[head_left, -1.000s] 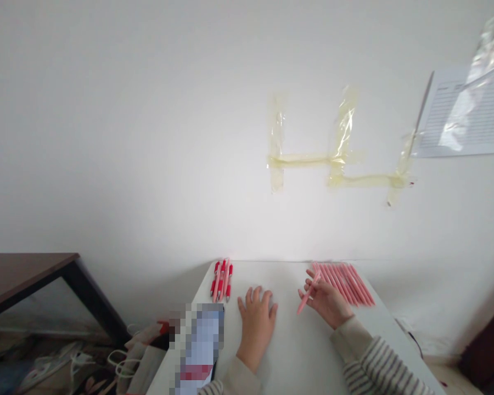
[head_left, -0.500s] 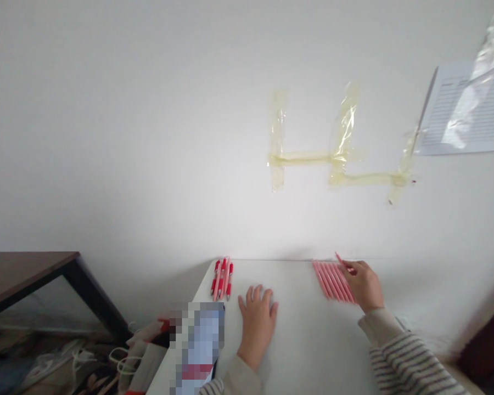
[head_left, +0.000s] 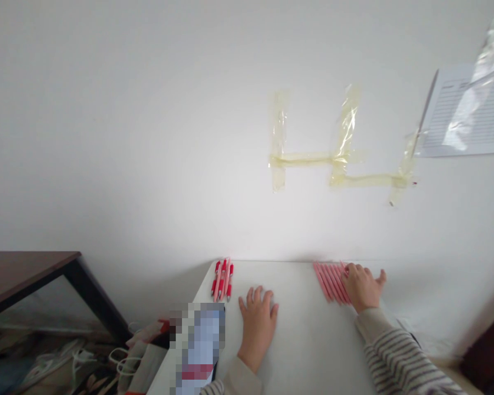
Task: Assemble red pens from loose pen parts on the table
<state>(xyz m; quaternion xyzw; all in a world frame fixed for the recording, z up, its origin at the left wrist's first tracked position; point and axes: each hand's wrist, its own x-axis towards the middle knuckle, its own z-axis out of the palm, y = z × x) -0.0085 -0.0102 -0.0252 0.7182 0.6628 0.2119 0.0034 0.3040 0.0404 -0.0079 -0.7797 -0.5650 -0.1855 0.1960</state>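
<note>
Several pink pens (head_left: pixel 329 282) lie side by side in a slanted row at the far right of the white table. Over the right end of that row is my right hand (head_left: pixel 363 286), its fingers curled at the last pink pen, the little finger sticking out to the right. A pen tip shows just past the index finger, while the rest is mostly covered by the hand. My left hand (head_left: pixel 258 321) rests palm down on the tabletop with fingers spread, holding nothing. Left of it, a small group of red and pink pens (head_left: pixel 222 281) lies near the back left corner.
The white table (head_left: pixel 300 340) stands against a wall with yellowish tape strips (head_left: pixel 308 159) and a taped paper sheet (head_left: pixel 469 115). A blurred-out flat object (head_left: pixel 201 340) lies at the left edge. Beyond it are bags (head_left: pixel 144 359) and a brown table (head_left: pixel 28 274).
My right hand has lowered onto the row's right end, bringing the raised pink pen down beside the others. The left hand stays where it was.
</note>
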